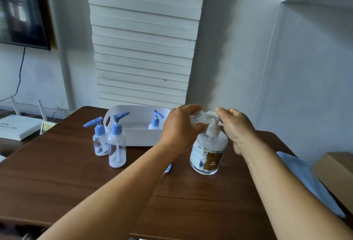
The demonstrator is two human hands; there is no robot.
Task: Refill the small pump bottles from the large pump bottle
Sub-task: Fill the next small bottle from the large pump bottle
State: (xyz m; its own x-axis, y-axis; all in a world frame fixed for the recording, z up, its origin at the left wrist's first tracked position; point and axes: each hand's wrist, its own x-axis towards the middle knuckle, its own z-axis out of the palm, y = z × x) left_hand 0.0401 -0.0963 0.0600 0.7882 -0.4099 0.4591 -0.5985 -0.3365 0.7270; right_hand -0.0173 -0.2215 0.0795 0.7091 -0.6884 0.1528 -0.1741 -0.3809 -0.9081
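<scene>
Left hand grips a small open bottle at the large pump bottle's spout; right hand pinches the pump head. Two small bottles, nearly empty, stand left beside the white tub.

We see a white router left of the brown table, a dark screen above it, and a cardboard box at right.
</scene>
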